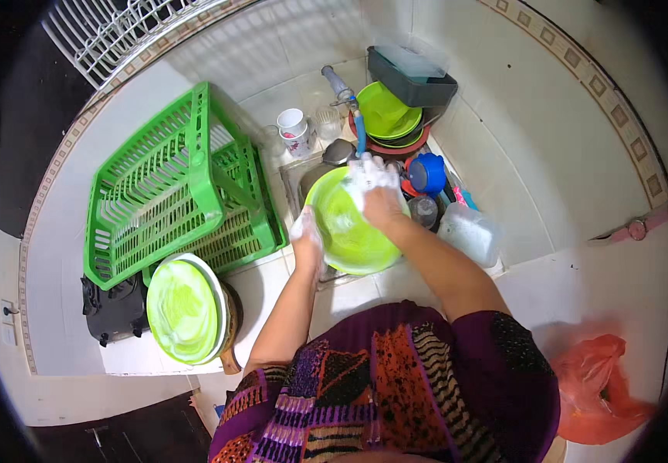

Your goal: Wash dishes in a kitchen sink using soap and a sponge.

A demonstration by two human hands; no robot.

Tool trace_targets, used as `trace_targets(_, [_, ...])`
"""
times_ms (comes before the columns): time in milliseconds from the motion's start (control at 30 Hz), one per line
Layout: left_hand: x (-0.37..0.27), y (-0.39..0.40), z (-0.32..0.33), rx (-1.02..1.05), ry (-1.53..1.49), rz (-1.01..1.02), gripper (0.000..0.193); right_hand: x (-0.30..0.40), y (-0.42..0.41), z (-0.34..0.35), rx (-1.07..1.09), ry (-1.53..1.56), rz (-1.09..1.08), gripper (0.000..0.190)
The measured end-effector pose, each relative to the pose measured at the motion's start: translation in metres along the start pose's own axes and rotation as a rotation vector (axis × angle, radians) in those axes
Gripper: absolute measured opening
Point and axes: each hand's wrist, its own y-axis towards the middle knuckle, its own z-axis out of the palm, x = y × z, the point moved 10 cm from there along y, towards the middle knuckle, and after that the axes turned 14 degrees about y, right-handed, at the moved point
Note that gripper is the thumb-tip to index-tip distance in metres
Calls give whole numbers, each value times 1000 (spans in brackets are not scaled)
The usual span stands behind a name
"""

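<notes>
A lime-green plate [348,231], streaked with suds, is held over the sink [294,179]. My left hand [307,240] grips its left rim, with foam on the fingers and thumb. On the plate's upper right, my right hand [379,194] presses down, its fingers covered in thick white lather; whether a sponge is under them is hidden. Above the plate, a tap [342,91] with a blue hose [360,134] reaches toward the sink. Another soapy lime-green plate [183,312] lies on a white plate at the lower left.
A green plastic dish rack [200,168] stands on the left counter. Paper cups [293,132] and a glass [327,122] sit behind the sink. Stacked green plates [389,113], a grey basin [412,81], a blue cup [426,173] and a clear container [468,232] crowd the right. A red plastic bag [597,393] hangs lower right.
</notes>
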Motion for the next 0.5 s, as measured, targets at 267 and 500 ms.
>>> trace_targets(267, [28, 9, 33, 266, -527, -238, 60, 81, -60, 102, 526, 342, -352, 24])
trace_targets(500, [45, 4, 17, 323, -432, -449, 45, 42, -117, 82, 829, 473, -396, 29])
